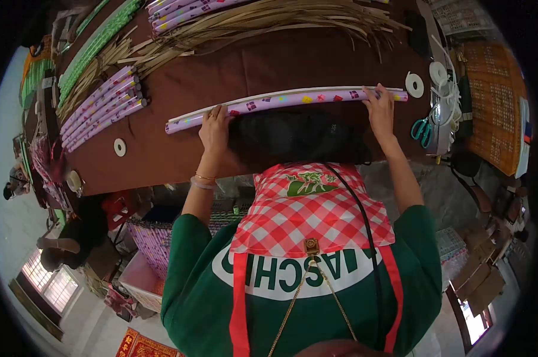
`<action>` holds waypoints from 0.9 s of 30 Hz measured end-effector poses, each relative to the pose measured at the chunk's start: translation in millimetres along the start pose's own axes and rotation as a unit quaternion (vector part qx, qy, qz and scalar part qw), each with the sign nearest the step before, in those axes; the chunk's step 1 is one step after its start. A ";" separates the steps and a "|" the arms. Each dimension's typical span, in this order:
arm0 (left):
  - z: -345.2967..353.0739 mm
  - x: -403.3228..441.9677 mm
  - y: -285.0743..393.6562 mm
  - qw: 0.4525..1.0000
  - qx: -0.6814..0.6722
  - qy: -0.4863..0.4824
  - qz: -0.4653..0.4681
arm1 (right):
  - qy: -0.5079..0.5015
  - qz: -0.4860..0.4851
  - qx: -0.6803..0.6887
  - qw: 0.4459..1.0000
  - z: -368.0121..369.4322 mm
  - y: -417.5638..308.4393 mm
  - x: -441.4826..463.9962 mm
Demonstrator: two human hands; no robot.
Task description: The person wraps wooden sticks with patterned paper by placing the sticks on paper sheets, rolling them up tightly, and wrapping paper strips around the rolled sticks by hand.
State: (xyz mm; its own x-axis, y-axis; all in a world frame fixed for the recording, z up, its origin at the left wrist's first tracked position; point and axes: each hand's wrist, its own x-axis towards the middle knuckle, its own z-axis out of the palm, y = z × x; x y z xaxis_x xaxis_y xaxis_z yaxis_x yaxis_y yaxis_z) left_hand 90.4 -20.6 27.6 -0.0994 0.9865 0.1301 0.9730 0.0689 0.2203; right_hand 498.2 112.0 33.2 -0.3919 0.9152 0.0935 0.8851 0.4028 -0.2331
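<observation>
Fingers on slender tube (glossy, lilac, printed)

The brown tabletop carries patterned purple tubes at left, green tubes upper left, dry strips across the top, a white roll lower left, and teal scissors at right.

A green shirt with short sleeves bears a white oval with large letters. Over it sits a red-and-white checked apron with red straps, a gold-coloured chain and a black cord. Bracelets circle the left wrist.
</observation>
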 end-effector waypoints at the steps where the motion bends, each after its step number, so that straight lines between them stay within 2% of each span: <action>1: -2.1 0.6 1.6 1.000 0.001 0.000 0.000 | -0.009 -0.002 -0.022 1.000 -2.2 -1.3 0.9; 7: -12.0 5.5 9.7 0.997 0.015 -0.055 -0.048 | -0.021 -0.016 -0.079 0.997 -13.2 -11.9 4.2; 12: -5.5 2.5 1.1 1.000 -0.015 -0.008 0.006 | 0.012 -0.074 -0.027 0.997 -8.6 -41.1 9.7; 16: -10.1 1.1 8.2 0.999 -0.001 -0.025 -0.020 | 0.014 -0.080 0.029 0.996 2.8 -59.6 11.3; 22: 0.9 -8.4 6.7 0.999 0.007 -0.014 -0.036 | 0.028 -0.084 0.019 0.996 -3.9 -60.5 13.1; 24: 5.5 -10.4 4.6 0.998 0.010 0.050 0.029 | 0.027 -0.085 0.014 0.996 -3.1 -60.9 12.8; 27: 3.4 -12.6 7.0 0.999 -0.010 0.035 0.015 | 0.025 -0.083 0.010 0.996 -2.5 -60.0 11.5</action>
State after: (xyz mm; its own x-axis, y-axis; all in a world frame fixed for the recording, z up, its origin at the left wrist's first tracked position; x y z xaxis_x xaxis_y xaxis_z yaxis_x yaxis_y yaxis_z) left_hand 99.2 -32.0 24.2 -0.0844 0.9754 0.2036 0.9717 0.0353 0.2336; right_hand 441.2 98.4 50.7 -0.5199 0.8350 0.1801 0.8030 0.5497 -0.2302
